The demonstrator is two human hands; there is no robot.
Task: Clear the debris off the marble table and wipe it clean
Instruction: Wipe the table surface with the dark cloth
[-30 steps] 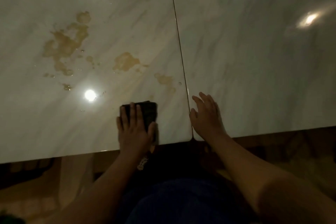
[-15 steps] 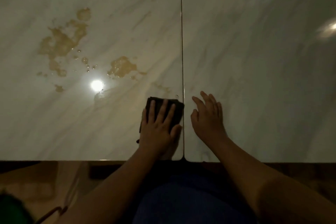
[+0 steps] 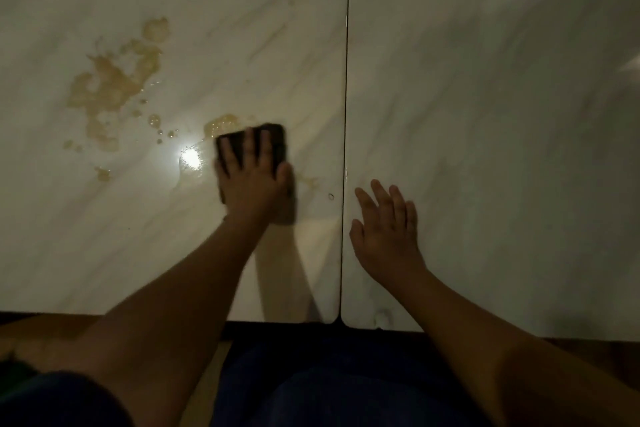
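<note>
Pressing cloth [image 3: 274, 139] flat — left hand [image 3: 251, 184] hides its length.

Single head-worn wide-angle camera, sited above near edge of marble table [image 3: 485, 114], facing forward and steeply down. Tabletop fills upper three quarters of frame; near edge runs across low in picture. Seam [image 3: 346, 80] between two slabs runs almost vertical, just right of centre. Close range: forearms enter from bottom, left hand [image 3: 251, 184] and right hand [image 3: 386, 232] mid-frame. Wearer's lap [image 3: 311, 392] at bottom edge.
</note>
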